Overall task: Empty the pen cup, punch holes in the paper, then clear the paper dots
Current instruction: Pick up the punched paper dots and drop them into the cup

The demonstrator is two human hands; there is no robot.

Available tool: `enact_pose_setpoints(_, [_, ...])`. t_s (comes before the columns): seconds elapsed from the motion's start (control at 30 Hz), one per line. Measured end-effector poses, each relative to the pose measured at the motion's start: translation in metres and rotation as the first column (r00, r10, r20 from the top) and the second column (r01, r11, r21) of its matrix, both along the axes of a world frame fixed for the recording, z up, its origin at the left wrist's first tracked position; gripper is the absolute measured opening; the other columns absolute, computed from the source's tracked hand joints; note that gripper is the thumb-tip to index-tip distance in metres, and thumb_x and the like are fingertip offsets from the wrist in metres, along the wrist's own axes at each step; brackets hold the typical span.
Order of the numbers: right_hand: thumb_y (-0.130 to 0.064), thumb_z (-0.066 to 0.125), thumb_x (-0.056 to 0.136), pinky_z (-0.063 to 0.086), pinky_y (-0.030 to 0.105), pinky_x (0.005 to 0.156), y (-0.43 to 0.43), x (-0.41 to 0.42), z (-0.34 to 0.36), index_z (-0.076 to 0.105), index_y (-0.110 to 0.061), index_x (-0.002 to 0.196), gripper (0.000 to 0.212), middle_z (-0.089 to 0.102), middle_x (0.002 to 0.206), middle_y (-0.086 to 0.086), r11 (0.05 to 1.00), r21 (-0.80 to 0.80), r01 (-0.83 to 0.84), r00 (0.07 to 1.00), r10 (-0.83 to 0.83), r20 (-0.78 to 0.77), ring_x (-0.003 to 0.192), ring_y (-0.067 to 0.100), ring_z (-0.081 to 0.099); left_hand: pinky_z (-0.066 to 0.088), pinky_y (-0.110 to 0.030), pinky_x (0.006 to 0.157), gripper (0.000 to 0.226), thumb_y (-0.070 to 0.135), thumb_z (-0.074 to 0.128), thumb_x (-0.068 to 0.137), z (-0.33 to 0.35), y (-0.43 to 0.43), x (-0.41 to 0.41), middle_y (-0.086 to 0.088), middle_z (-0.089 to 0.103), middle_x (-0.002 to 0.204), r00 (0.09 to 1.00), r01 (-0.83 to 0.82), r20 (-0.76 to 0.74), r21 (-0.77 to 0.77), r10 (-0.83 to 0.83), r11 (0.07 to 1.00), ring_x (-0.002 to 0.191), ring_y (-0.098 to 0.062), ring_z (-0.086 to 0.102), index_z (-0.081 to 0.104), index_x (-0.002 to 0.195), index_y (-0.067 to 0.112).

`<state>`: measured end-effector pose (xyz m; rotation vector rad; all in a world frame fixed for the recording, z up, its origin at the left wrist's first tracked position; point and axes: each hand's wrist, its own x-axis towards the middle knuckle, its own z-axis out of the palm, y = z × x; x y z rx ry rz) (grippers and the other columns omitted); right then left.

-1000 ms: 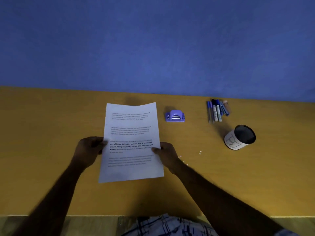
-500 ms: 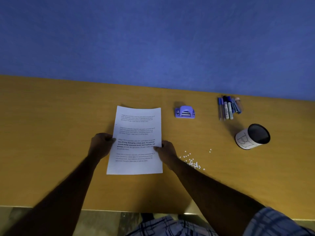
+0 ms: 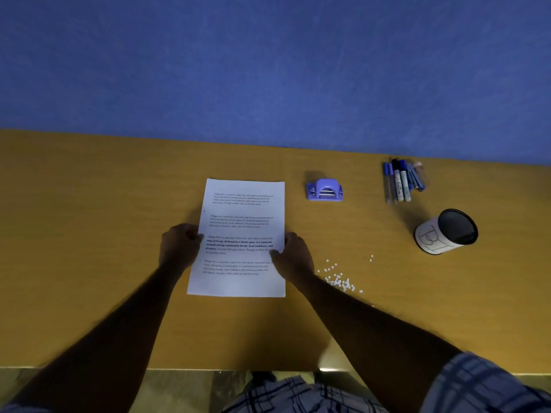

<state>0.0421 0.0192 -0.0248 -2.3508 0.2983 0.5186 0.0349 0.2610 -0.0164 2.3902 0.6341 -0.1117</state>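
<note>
The paper dots (image 3: 338, 280) lie just right of the right hand (image 3: 293, 257) — the nearer one — while fingers of it and the left hand (image 3: 179, 245) pinch the sides of the paper (image 3: 241, 222).

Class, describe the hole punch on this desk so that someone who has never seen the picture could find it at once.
Start at the yellow desk under the blue wall. Near its far edge, between the paper and the pens, sits the hole punch. It alone is a squat purple block with a domed top.
</note>
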Motion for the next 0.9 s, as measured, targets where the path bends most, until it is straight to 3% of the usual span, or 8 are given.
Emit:
enact_pose_setpoints(0.23, [-0.031, 0.068, 0.081, 0.056, 0.044, 0.088, -0.002, 0.001, -0.003, 0.046, -0.015, 0.129, 0.055, 0.051, 0.123, 0.007, 0.994, -0.099, -0.044, 0.999, 0.045, 0.012, 0.111, 0.028, 0.057, 0.046, -0.029, 0.074, 0.018, 0.014, 0.065, 0.087, 0.0, 0.0, -0.003, -0.01, 0.074, 0.097, 0.998, 0.057, 0.002, 0.029, -0.057, 0.998, 0.088, -0.03, 0.066, 0.074, 0.103, 0.01])
enact_pose_setpoints(0.33, [-0.033, 0.068, 0.082, 0.055, 0.044, 0.089, -0.005, 0.002, -0.003, 0.046, -0.014, 0.13, 0.056, 0.049, 0.125, 0.008, 0.99, -0.119, -0.07, 0.997, 0.071, 0.008, 0.112, 0.029, 0.057, 0.04, -0.028, 0.063, 0.011, 0.015, 0.065, 0.086, -0.001, 0.005, -0.005, -0.008, 0.069, 0.076, 0.997, 0.077, -0.026, 0.038, -0.076, 0.996, 0.074, -0.029, 0.062, 0.071, 0.077, 0.014])
enact_pose_setpoints(0.4, [-0.034, 0.067, 0.082, 0.054, 0.045, 0.09, -0.009, 0.002, -0.003, 0.046, -0.013, 0.128, 0.055, 0.048, 0.126, 0.01, 0.988, -0.126, -0.085, 0.996, 0.088, 0.016, 0.114, 0.03, 0.054, 0.038, -0.029, 0.058, 0.021, 0.018, 0.065, 0.084, 0.0, 0.007, -0.005, -0.007, 0.064, 0.068, 0.995, 0.092, -0.043, 0.064, -0.09, 0.994, 0.072, -0.033, 0.062, 0.06, 0.065, 0.011])
enact_pose_setpoints(0.47, [-0.036, 0.067, 0.083, 0.052, 0.045, 0.09, -0.014, 0.001, -0.002, 0.046, -0.013, 0.126, 0.053, 0.046, 0.126, 0.011, 0.979, -0.165, -0.115, 0.991, 0.125, 0.047, 0.116, 0.031, 0.051, 0.047, -0.032, 0.066, 0.013, 0.024, 0.065, 0.086, 0.004, 0.009, -0.003, -0.012, 0.07, 0.088, 0.996, 0.072, -0.049, 0.066, -0.069, 0.995, 0.086, -0.035, 0.065, 0.07, 0.086, 0.012])
enact_pose_setpoints(0.57, [-0.04, 0.066, 0.084, 0.052, 0.045, 0.093, -0.02, -0.001, 0.0, 0.043, -0.015, 0.128, 0.056, 0.045, 0.131, 0.01, 0.958, -0.226, -0.174, 0.966, 0.21, 0.148, 0.121, 0.03, 0.047, 0.051, -0.04, 0.08, 0.054, 0.054, 0.052, 0.089, 0.012, 0.003, -0.007, -0.014, 0.064, 0.119, 0.989, 0.144, -0.039, 0.144, -0.14, 0.979, 0.104, -0.032, 0.061, 0.059, 0.121, 0.011])
enact_pose_setpoints(0.63, [-0.041, 0.067, 0.085, 0.046, 0.047, 0.102, -0.026, -0.003, 0.002, 0.04, -0.015, 0.137, 0.064, 0.041, 0.142, 0.008, 0.948, -0.219, -0.229, 0.946, 0.27, 0.178, 0.131, 0.03, 0.04, 0.051, -0.044, 0.089, 0.063, 0.06, 0.048, 0.09, 0.014, -0.007, -0.016, -0.011, 0.055, 0.134, 0.976, 0.21, 0.016, 0.181, -0.217, 0.961, 0.118, -0.03, 0.055, 0.05, 0.133, 0.013])
enact_pose_setpoints(0.77, [-0.042, 0.07, 0.083, 0.037, 0.05, 0.111, -0.05, -0.011, 0.003, 0.035, -0.018, 0.144, 0.074, 0.031, 0.155, 0.003, 0.958, -0.149, -0.245, 0.94, 0.272, 0.205, 0.142, 0.027, 0.029, 0.04, -0.049, 0.108, 0.08, 0.072, 0.036, 0.087, 0.01, -0.03, -0.033, -0.008, 0.038, 0.153, 0.913, 0.399, -0.019, 0.26, -0.408, 0.88, 0.138, -0.027, 0.039, 0.036, 0.145, 0.017])
enact_pose_setpoints(0.9, [-0.033, 0.072, 0.082, 0.045, 0.035, 0.103, -0.093, -0.024, 0.003, 0.048, -0.017, 0.135, 0.06, 0.044, 0.142, 0.0, 0.978, -0.099, -0.183, 0.928, 0.205, 0.312, 0.129, 0.021, 0.043, 0.036, -0.053, 0.11, 0.085, 0.075, 0.029, 0.084, 0.004, -0.058, -0.048, -0.011, 0.039, 0.152, 0.851, 0.512, -0.042, 0.289, -0.523, 0.809, 0.139, -0.029, 0.039, 0.039, 0.144, 0.016])
